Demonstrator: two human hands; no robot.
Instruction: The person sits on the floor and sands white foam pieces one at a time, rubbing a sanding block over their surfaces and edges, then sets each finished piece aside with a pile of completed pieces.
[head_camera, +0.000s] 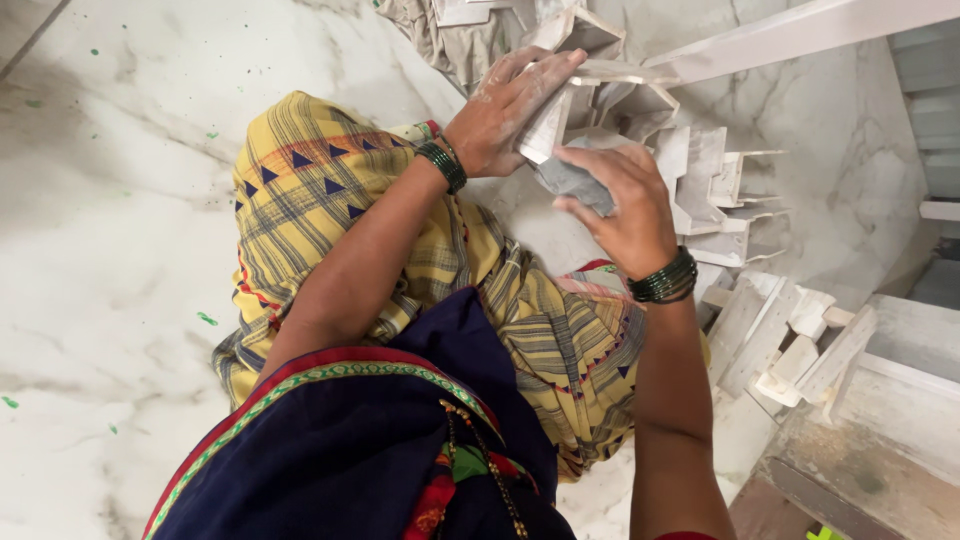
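I sit on a white marble floor (110, 200), knees draped in yellow checked cloth (310, 190). My left hand (505, 110) grips a white-painted wooden piece (550, 125) by its edge, fingers flat across its top. My right hand (620, 205) is closed on a grey folded sanding sheet (572, 182) and presses it against the lower side of that piece. Both wrists wear dark green bangles. The far end of the wooden piece is hidden among other white parts.
Several white-painted wooden parts (715, 185) lie heaped just beyond my hands. More white blocks (790, 345) lean against a dusty wooden frame (880, 420) at the right. A long white slat (800, 35) crosses the top. Crumpled beige cloth (450, 35) lies at the top centre.
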